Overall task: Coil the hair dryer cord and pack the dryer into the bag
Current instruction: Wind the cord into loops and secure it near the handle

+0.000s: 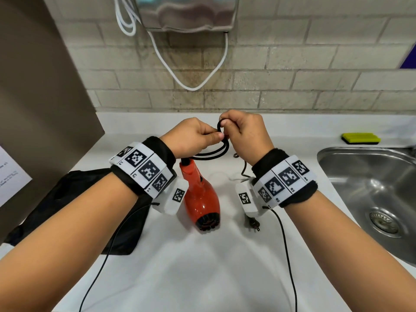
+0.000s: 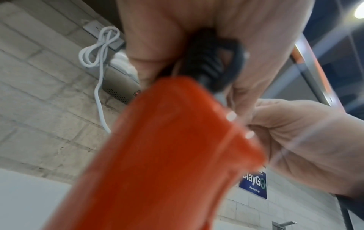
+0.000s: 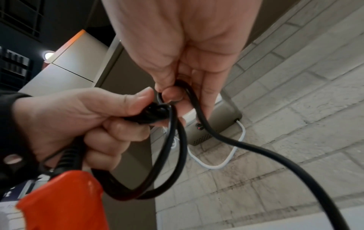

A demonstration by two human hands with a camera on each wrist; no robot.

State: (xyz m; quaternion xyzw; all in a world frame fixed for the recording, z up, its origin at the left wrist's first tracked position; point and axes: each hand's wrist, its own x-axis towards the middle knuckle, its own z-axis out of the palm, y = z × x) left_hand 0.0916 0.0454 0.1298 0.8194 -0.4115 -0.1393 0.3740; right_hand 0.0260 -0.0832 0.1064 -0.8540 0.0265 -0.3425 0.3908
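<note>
A red hair dryer [image 1: 200, 194] lies on the white counter, its handle [image 2: 167, 155] pointing away from me. Its black cord [image 1: 213, 154] is gathered in loops above the handle. My left hand [image 1: 193, 136] grips the bundled loops [image 3: 153, 115] between thumb and curled fingers. Just to its right, my right hand [image 1: 243, 131] pinches a further bend of the cord [image 3: 185, 91] at the bundle. The loose end of the cord runs down to the plug [image 1: 253, 225], which lies on the counter to the right of the dryer. A black bag [image 1: 74, 206] lies flat at the left, under my left forearm.
A steel sink [image 1: 371, 194] is set into the counter at the right, with a yellow-green sponge [image 1: 360, 138] behind it. A white cable [image 1: 193, 73] hangs in a loop from a wall unit over the tiled wall. A brown panel stands at the left.
</note>
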